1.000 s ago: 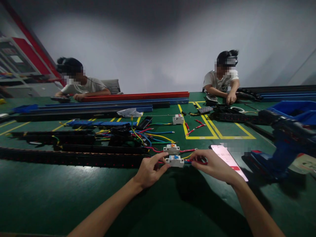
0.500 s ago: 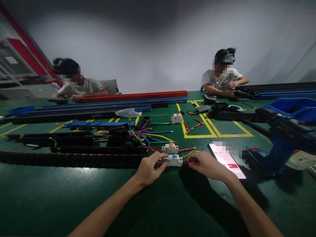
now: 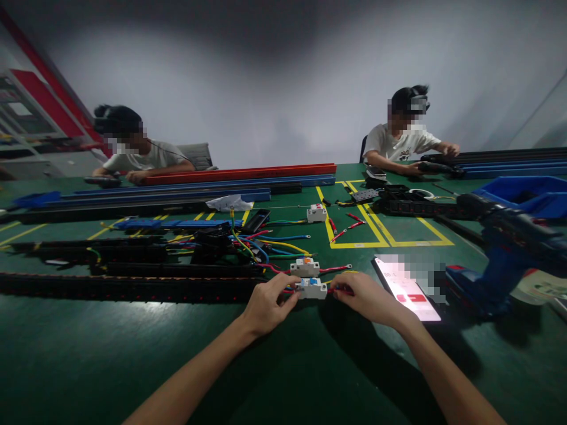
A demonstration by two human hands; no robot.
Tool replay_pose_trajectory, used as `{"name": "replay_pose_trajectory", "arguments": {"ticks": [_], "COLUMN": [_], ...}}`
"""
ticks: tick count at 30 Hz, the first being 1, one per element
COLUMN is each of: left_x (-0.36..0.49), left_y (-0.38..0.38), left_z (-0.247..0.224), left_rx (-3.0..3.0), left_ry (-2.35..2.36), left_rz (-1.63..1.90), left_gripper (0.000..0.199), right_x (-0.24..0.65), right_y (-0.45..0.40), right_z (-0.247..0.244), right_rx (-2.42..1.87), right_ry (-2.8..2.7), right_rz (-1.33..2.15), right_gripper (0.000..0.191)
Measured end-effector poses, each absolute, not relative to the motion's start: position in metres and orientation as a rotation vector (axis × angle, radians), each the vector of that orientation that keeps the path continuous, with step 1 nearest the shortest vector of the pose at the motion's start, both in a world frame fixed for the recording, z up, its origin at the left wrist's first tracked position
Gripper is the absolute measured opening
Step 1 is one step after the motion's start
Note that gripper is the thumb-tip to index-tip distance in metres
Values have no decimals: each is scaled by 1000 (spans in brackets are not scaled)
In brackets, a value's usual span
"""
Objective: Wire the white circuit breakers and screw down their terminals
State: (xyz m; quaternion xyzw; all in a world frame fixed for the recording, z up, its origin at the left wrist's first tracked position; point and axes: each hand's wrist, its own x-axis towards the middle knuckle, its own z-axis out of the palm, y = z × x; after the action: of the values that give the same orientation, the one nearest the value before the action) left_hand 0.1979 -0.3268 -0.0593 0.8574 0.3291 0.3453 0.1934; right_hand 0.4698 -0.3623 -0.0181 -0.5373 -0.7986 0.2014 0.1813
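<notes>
A white circuit breaker with a blue switch (image 3: 313, 288) lies on the green table in front of me. My left hand (image 3: 271, 302) has thumb and index finger closed on its left end, where wires come in. At the opposite end, my right hand (image 3: 365, 297) pinches a short red wire (image 3: 346, 291) close to the breaker; the fingertips partly hide it. Just behind sits a second breaker with an orange switch (image 3: 305, 267), a red wire (image 3: 335, 268) with a ring terminal leading off its right side.
A long black power strip (image 3: 133, 287) runs leftward. Behind it are loose coloured wires (image 3: 283, 245) and a third breaker (image 3: 316, 213). A lit phone (image 3: 410, 292) and a blue cordless drill (image 3: 491, 260) lie to the right. Two people sit across the table.
My right hand has shifted slightly left, nearer the breaker. My left hand has stayed put. Across the table, the person at right has moved one hand to the right.
</notes>
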Motion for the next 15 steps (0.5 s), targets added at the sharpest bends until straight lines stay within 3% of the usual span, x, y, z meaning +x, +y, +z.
{"name": "replay_pose_trajectory", "arguments": {"ticks": [15], "left_x": [198], "left_y": [-326], "left_z": [-59], "left_rx": [2406], "left_ry": [914], "left_rz": [953], "left_gripper": [28], "right_x": [475], "right_y": [-360], "right_z": [-25], "right_rx": [-1408], "right_ry": [-2394], "right_rz": [357], "right_gripper": [19]}}
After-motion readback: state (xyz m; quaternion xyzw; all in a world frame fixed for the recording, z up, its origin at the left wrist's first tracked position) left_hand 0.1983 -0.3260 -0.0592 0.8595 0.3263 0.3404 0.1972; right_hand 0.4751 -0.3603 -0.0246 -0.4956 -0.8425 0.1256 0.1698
